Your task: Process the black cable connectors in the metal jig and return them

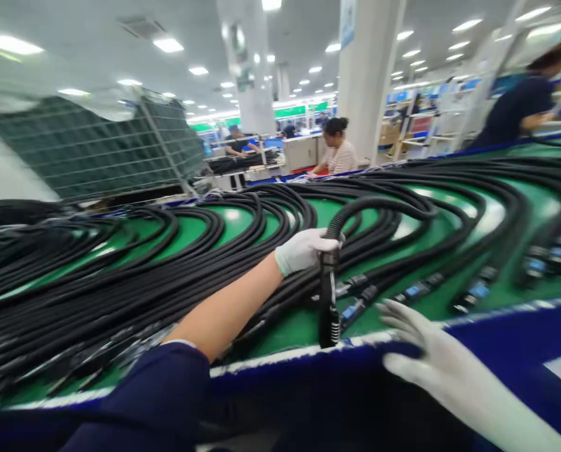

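Note:
My left hand [306, 251], in a white glove, is wrapped round a thick black corrugated cable [374, 206] close to its end. Below the fist, the cable's black connector end [328, 301] hangs down to the near edge of the green table [285, 333]. The cable's other part curves back among the rest on the table. My right hand [419, 348], also gloved in white, is held over the blue front edge at the right. Its fingers are spread and nothing is in them. Near it lie cable ends with blue-marked connectors [416, 290].
Many black cables [134, 276] lie in long bends across the table. A blue padded edge [511, 339] runs along its front. A mesh rack with dark green sheeting [96, 144] stands at the back left. Other people [339, 150] work beyond the table, one [516, 107] at far right.

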Available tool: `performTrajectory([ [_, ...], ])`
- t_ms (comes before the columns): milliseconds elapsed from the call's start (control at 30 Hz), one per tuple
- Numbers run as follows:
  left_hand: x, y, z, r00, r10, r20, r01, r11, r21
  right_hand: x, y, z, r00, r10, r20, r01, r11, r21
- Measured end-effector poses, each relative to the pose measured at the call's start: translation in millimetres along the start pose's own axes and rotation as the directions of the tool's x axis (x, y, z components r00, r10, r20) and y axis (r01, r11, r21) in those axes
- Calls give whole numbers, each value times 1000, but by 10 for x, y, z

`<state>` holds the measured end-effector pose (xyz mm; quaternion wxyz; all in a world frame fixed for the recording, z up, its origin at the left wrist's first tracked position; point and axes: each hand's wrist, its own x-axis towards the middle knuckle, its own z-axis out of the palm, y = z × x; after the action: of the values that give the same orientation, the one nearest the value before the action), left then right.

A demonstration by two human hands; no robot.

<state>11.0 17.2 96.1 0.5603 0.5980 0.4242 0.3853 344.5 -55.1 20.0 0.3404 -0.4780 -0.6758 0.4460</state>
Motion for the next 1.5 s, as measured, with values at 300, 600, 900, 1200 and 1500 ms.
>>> performTrajectory([
  [300,-107,51,815,863,376,-336,-242,894,378,-169,-252,259,997,24,75,-45,953,300],
  [600,12,-455,1550,723,472,505,-689,443,574,-982,-432,-556,998,64,-28,-68,976,-207],
  [900,277,-163,2058,979,-22,205,-81,873,480,-1573,677,-1064,758,226,-612,-647,384,-659],
  [1200,469,174,2364,972,-40,231,-32,954,298,-1415,400,-1007,847,0,-532,-230,902,-366],
  [1500,521,120,2532,939,109,326,-248,872,422,-1208,12,-847,860,-410,-306,289,883,-370],
])
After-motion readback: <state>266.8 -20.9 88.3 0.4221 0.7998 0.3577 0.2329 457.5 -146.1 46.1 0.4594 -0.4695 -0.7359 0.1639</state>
